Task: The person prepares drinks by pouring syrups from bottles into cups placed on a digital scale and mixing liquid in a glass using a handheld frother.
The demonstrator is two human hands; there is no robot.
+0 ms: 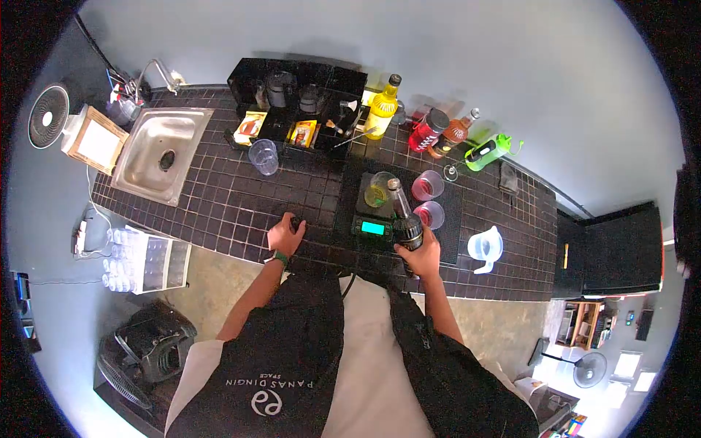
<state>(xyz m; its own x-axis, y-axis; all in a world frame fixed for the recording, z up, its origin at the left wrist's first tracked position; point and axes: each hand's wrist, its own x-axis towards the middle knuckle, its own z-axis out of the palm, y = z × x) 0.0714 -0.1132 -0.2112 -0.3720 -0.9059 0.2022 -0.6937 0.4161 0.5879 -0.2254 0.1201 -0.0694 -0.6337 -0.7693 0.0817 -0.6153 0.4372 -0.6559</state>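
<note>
Tiled counter (219,201): dark surface across the middle of the frame, its near edge by the person's apron; a knock here could send something to the floor.
Black mat (451,248): right of centre, under the scale and pink cups; the crowding here looks like the main cause of trouble.
Dark bottle (404,217): just right of centre, neck pointing up the frame beside the scale; whether its base is lifted is unclear. A hurried tip could spill or overshoot.
Scale (370,219): centre, display lit; a bump from the bottle could disturb its reading.
Right hand (423,255): fingers wrapped round the bottle's lower body; wet glass would make that hold slip.
Left hand (283,236): left of centre, fingers curled, low over the counter, so not steadying any cup.
Clear cup (377,194): on the scale, yellowish liquid low inside; a touch from the bottle neck could topple it.
Lower pink cup (431,215): just right of the bottle, easily caught by a sideways swing.
Small dark object (295,223): at the left fingers; whether gripped is unclear, so it could roll off.
</note>
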